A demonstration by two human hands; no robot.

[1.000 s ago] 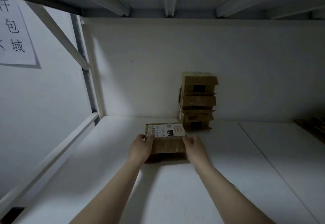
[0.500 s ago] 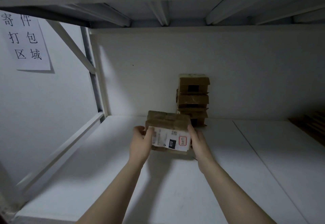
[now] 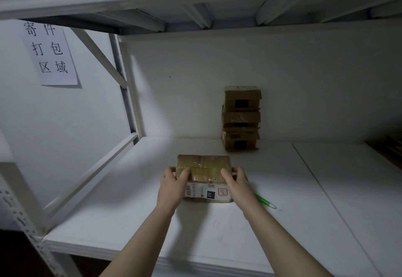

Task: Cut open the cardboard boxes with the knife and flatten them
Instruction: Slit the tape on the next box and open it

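On shelf [image 3: 130, 222] | left hand [image 3: 173, 186], right hand [image 3: 236, 186] grip box [image 3: 204, 168] ends | green tool [image 3: 264, 201] half-hidden behind wrist

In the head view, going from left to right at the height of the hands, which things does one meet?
Left hand → taped cardboard box → right hand → green tool, likely the knife.

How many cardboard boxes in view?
4. One brown taped cardboard box gripped by left hand and right hand; three stacked against the back wall: top box, middle box, bottom box. Others may hide behind them.
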